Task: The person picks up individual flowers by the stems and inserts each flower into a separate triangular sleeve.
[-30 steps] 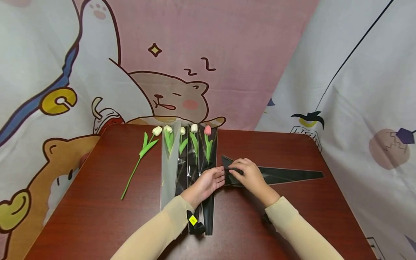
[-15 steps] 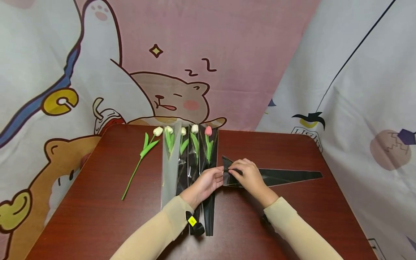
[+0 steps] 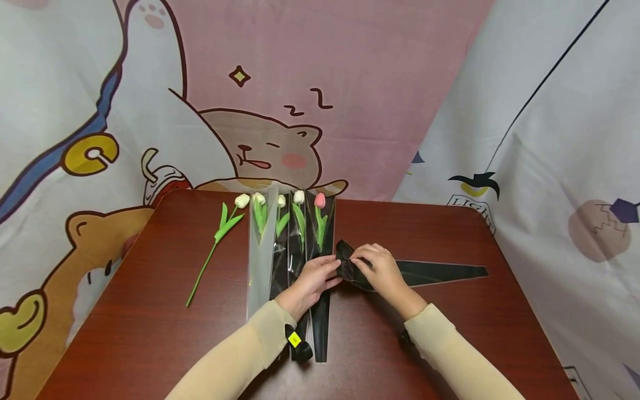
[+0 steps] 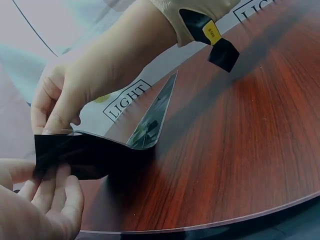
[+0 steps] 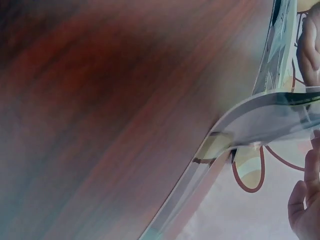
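A black cellophane flower sleeve (image 3: 440,272) lies sideways on the right of the table, its wide end raised and its narrow tip to the right. My left hand (image 3: 312,280) grips the wide end between thumb and fingers, as the left wrist view also shows with the black sleeve wall (image 4: 75,155). From above, my right hand (image 3: 380,272) pinches the upper edge of the opening with thumb and fingertips. The opening is bent and puckered between the two hands. In the right wrist view the sleeve (image 5: 265,120) shows as a curved, partly see-through sheet.
Several sleeved tulips stand in a row left of the hands, including a pink tulip (image 3: 320,201) in black and a white tulip (image 3: 259,199) in a grey sleeve (image 3: 260,272). A bare white tulip (image 3: 242,201) lies farther left on the brown table (image 3: 140,311). Printed cloth hangs behind.
My left fingers have closed in on the sleeve's wide end, whose flat opening is now crumpled. The sleeve has shifted slightly left; the right hand has stayed nearly in place.
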`<state>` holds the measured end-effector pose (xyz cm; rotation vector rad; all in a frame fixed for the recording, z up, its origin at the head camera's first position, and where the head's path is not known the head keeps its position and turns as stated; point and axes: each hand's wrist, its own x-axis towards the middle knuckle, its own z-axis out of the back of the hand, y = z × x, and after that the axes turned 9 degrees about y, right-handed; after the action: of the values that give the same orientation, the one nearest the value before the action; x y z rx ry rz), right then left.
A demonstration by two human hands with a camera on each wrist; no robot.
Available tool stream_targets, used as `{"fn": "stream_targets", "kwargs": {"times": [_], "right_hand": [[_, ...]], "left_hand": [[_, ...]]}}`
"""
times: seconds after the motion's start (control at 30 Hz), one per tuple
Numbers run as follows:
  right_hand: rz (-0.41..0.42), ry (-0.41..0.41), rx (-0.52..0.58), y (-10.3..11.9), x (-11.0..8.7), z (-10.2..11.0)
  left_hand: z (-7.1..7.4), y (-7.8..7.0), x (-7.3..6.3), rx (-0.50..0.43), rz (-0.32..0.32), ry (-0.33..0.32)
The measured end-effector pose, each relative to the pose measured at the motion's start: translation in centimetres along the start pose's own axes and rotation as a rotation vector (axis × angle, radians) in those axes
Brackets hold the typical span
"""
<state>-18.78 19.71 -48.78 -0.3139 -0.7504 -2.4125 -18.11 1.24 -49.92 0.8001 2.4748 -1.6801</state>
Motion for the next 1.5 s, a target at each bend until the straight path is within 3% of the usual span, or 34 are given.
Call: {"fn": "stream_targets", "kwargs": {"times": [0.1, 0.17, 0.37, 0.47, 0.57, 0.73, 0.97, 1.1, 1.27, 1.5], "right_hand": [[-0.048, 0.001, 0.050, 0.0, -0.1, 0.0], [-0.060, 0.001, 0.068, 0.0, -0.1, 0.1], [-0.021, -0.016, 0.068, 0.3, 0.1, 0.2], [0.004, -0.021, 0.052, 0.4, 0.2, 0.1], [0.011, -0.015, 0.035, 0.4, 0.1, 0.0], [-0.022, -0.003, 0.026, 0.2, 0.0, 0.0], [-0.044, -0.036, 0.038, 0.0, -0.2, 0.4], [-0.042, -0.055, 0.050, -0.4, -0.5, 0.7], [-0.044, -0.060, 0.046, -0.8, -0.7, 0.9], [-0.058, -0.031, 0.030, -0.7, -0.8, 1.1]], "left_hand": [[0.1, -0.1, 0.1, 0.073, -0.026, -0.083], [0.2, -0.3, 0.0, 0.169, -0.058, -0.138], [0.5, -1.0, -0.2, 0.615, -0.225, -0.201], [0.7, -1.1, -0.2, 0.770, -0.282, -0.212], [0.7, -1.3, -0.3, 0.789, -0.285, -0.212], [0.8, -1.8, -0.6, 0.721, -0.257, -0.202], [1.9, -4.4, -2.2, 0.690, -0.232, -0.197], [4.1, -6.5, -3.0, 0.765, -0.239, -0.263], [8.7, -9.1, -4.5, 0.945, -0.203, -0.341], [15.9, -11.4, -6.9, 1.197, -0.035, -0.344]]}}
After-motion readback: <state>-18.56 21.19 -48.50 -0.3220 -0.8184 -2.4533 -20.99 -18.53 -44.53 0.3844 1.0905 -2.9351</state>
